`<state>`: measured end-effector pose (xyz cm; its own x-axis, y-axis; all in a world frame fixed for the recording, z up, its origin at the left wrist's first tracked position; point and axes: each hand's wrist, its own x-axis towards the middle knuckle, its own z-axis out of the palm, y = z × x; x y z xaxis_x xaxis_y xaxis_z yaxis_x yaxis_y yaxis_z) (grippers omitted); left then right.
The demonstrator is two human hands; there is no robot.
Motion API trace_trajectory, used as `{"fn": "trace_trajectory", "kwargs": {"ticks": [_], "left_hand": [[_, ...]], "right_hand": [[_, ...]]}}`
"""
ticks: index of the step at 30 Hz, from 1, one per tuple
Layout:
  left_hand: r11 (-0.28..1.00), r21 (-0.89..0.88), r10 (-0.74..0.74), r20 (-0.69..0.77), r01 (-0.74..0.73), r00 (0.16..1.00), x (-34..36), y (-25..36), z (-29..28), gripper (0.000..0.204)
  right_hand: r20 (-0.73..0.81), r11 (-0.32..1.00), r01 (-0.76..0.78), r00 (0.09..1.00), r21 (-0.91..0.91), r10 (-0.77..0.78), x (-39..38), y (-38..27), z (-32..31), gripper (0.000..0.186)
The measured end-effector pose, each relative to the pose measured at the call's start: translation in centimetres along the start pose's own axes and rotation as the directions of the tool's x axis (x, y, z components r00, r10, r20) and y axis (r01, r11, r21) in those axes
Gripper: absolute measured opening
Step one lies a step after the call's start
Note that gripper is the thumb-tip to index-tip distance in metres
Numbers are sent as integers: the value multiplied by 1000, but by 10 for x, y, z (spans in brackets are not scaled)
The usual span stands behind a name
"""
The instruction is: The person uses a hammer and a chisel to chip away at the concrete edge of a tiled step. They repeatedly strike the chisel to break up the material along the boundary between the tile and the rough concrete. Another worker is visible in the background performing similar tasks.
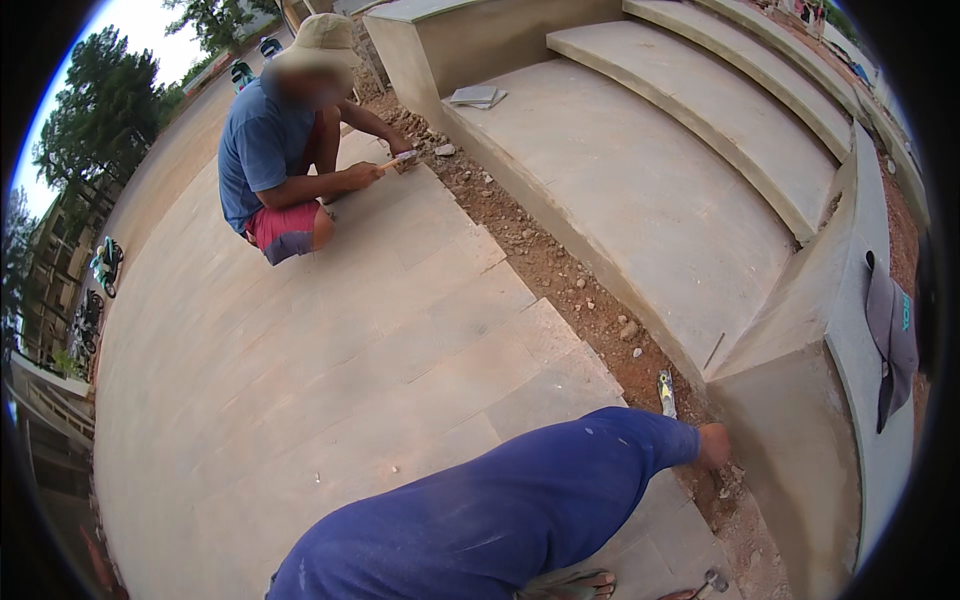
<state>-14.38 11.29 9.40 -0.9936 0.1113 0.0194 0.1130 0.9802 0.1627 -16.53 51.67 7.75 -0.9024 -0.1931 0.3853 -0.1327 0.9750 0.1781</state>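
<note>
My left arm (500, 490), in a blue long sleeve, stretches across the paving to the right. My left hand (712, 446) is low over the dirt strip at the paving's edge, beside the concrete wall. Its fingers are mostly hidden, and I cannot make out what it holds, if anything. Just beyond the wrist, a narrow flat piece with yellow and dark marks (667, 393) lies in the dirt. A hammer-like tool with a metal head (714, 580) shows at the lower edge; whatever holds or supports it is cut off. My right hand is out of view. A sandalled foot (600, 584) shows below my sleeve.
A co-worker (270, 150) squats at the far left with an orange-handled tool (393, 163) at the paving edge. Rubble and stones fill the dirt trench (560, 270). Curved concrete steps (690, 110) rise on the right. A grey cap (890, 330) hangs on the wall; thin slabs (478, 97) lie on the landing.
</note>
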Motion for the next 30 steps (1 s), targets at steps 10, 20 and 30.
{"fn": "trace_trajectory", "kwargs": {"ticks": [10, 20, 30], "left_hand": [[988, -64, -141, -25, 139, 990, -11, -49, 22, 16], [999, -14, -45, 70, 47, 996, -7, -19, 28, 18], [985, -61, 170, 130, -163, 977, 31, 21, 46, 17]], "right_hand": [[2, 995, 99, 995, -9, -99, 1, -12, -14, 45], [40, 998, 59, 997, 5, -59, -2, -3, -5, 46], [49, 1000, -1, 999, -30, 2, 2, 4, 10, 46]]}}
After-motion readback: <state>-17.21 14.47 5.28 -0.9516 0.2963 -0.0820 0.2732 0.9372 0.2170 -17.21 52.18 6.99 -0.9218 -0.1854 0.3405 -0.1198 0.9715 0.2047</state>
